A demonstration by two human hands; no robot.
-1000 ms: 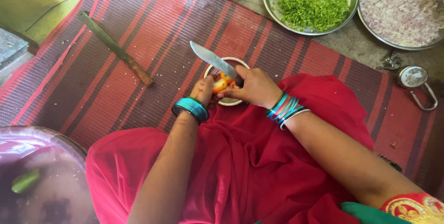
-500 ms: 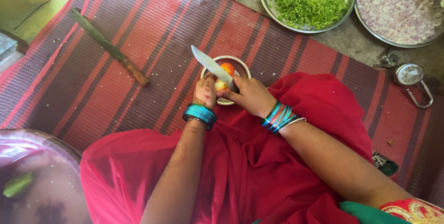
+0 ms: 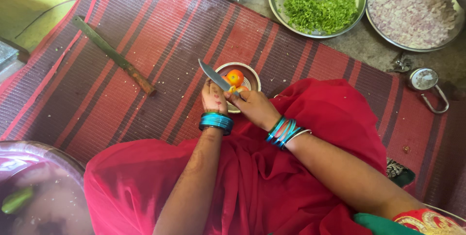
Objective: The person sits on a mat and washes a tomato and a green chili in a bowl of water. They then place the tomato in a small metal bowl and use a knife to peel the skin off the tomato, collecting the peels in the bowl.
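Now | right hand (image 3: 255,109) grips steel-bladed knife (image 3: 213,76) | left hand (image 3: 214,100) pinches small orange tomato piece (image 3: 233,89) over small round bowl (image 3: 250,72) | risk: blade slips toward left fingers (image 3: 209,87), close beside edge

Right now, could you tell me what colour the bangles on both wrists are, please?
The bangles are bright blue, some turquoise, plus one pale one on the right wrist; only the head view shows them.

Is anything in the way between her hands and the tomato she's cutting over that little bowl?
Nothing visible. The left hand and right hand meet at the tomato over the small bowl, the knife in between.
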